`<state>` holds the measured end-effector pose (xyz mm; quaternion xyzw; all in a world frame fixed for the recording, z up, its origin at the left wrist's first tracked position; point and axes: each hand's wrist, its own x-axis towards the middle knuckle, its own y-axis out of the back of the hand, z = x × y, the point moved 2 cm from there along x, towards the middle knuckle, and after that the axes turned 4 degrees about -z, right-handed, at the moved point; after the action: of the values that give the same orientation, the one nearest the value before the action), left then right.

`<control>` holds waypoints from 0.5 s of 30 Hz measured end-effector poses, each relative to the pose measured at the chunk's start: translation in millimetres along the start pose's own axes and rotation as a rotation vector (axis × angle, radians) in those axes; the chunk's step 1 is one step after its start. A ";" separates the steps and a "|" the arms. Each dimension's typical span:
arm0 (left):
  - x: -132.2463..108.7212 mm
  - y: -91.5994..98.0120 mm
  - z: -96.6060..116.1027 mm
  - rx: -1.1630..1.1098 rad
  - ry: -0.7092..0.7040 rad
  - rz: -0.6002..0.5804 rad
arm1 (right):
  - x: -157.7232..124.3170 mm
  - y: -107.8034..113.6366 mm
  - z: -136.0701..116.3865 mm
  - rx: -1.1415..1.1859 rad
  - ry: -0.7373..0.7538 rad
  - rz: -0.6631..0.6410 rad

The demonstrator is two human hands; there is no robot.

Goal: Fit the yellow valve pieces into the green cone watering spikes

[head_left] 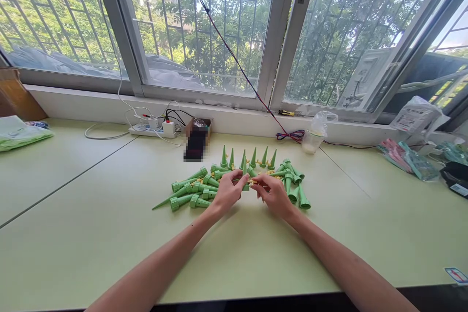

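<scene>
My left hand is closed around a green plastic plant watering spike, held point up. Between the fingertips of my right hand is a small yellow valve, at the side of that spike; whether it is seated in it I cannot tell. Left of my hands lies a pile of green spikes. More green spikes lie beside my right hand. Behind my hands several spikes stand upright in a row, some with yellow valves. Small yellow parts show partly hidden among the pieces.
A pixelated dark object and a power strip with cables are at the back. A plastic cup stands near the window wall. Plastic packets lie at the right, a green-white bag at the left. The table's front edge is close to me.
</scene>
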<state>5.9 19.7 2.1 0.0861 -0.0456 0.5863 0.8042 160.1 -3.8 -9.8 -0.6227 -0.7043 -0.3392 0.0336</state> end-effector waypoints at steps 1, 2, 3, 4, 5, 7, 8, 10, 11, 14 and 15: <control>0.0 0.1 -0.2 0.005 0.000 -0.002 | -0.3 0.1 0.6 -0.007 0.005 0.001; 0.0 0.2 -0.3 0.010 -0.001 -0.004 | -0.5 0.1 1.1 -0.015 0.012 0.002; 0.0 0.3 -0.2 0.016 -0.003 -0.008 | -0.7 0.1 1.7 -0.023 0.018 0.002; -0.1 0.4 -0.1 0.023 -0.007 -0.015 | -0.9 0.2 2.1 -0.029 0.023 0.002; -0.2 0.5 0.1 0.030 -0.013 -0.022 | -0.9 0.2 2.5 -0.034 0.025 0.001; -0.2 0.6 0.5 0.047 -0.025 -0.041 | -0.9 0.3 2.8 -0.041 0.027 -0.005; -0.2 0.7 0.7 0.055 -0.032 -0.049 | -0.9 0.4 2.7 -0.047 0.027 -0.007; -0.2 1.0 0.9 0.069 -0.049 -0.064 | -0.8 0.7 2.3 -0.066 0.027 -0.012; -0.2 1.1 1.0 0.076 -0.058 -0.071 | -0.8 0.8 2.0 -0.078 0.026 -0.015; -0.1 1.3 1.0 0.100 -0.091 -0.093 | -0.7 1.4 1.0 -0.097 0.025 -0.016; -0.1 1.4 0.9 0.111 -0.101 -0.096 | -0.7 1.6 0.5 -0.097 0.026 -0.016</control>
<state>4.5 19.8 3.1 0.1619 -0.0492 0.5434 0.8223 161.9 -4.2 -9.8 -0.6135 -0.6915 -0.3813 0.0095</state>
